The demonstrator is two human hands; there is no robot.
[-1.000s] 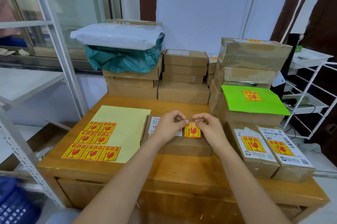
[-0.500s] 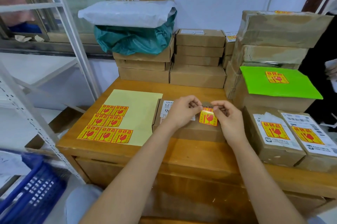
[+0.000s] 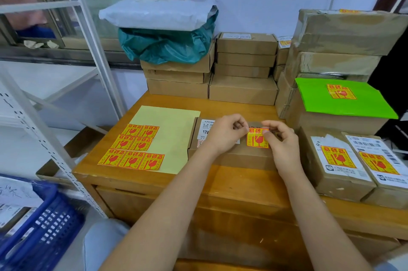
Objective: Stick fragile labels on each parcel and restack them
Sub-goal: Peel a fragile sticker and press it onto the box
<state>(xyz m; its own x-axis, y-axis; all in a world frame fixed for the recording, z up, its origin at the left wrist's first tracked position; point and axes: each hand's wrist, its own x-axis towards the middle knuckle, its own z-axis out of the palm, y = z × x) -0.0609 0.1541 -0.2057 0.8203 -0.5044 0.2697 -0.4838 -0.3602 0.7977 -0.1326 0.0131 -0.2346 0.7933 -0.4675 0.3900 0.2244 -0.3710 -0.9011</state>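
Both grips, left hand (image 3: 225, 132) and right hand (image 3: 281, 140), pinched the top corners of a fragile label (image 3: 257, 139) over the flat parcel (image 3: 231, 156) on the tabletop (image 3: 220, 182). Three parcels at right (image 3: 340, 160) looked labelled; rear stacks (image 3: 242, 67) seemingly remained, seven labels left on the sheet (image 3: 132, 147).

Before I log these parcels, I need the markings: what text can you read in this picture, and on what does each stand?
"易碎品": on the fragile label pinched by the left hand and right hand, on the seven labels of the yellow sheet, and on the stickers of the green parcel.
"12V4A", "12V": white tag on the box under the hands.
Shipping labels, barcodes: too small.
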